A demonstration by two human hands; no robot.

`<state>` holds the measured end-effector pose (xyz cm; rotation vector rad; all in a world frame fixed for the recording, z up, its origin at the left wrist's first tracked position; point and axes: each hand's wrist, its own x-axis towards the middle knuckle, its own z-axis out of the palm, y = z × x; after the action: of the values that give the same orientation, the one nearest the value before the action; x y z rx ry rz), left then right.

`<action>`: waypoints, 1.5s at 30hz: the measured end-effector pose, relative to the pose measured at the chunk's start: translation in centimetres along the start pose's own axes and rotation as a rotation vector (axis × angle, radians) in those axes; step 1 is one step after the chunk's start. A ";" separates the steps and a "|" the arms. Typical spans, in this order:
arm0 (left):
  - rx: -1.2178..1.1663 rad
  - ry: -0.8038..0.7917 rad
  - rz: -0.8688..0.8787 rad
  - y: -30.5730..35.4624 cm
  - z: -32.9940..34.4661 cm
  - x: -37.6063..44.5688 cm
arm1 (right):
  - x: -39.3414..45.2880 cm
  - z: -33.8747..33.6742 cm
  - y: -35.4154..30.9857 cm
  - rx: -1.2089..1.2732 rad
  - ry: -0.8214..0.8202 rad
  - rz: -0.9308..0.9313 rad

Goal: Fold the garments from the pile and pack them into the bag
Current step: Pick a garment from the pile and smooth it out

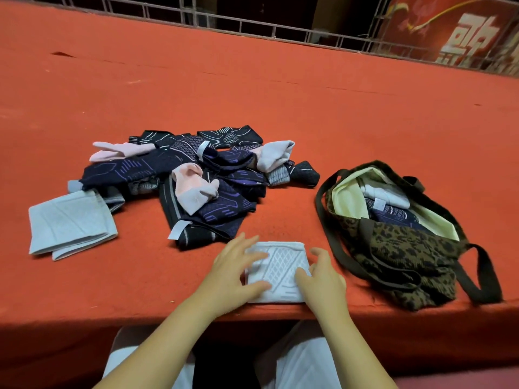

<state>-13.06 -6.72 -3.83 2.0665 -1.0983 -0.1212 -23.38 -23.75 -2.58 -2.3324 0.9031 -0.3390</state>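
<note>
Large white characters stand on the red banner (460, 32) at top right, cropped and unreadable.

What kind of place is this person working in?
Hard to say for sure; perhaps a makeshift workspace or stall. A long table draped in orange-red cloth stands before a metal railing, with a red banner at the far right and darkness beyond.
</note>
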 end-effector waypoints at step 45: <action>0.390 -0.145 -0.520 0.0 0.1 5.8 | 2.5 -0.2 -0.2 -0.197 -0.006 -0.204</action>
<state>-9.44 -11.04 -2.40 2.6984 -0.6754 -0.3394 -21.50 -25.46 -2.30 -2.6142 0.7252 -0.3397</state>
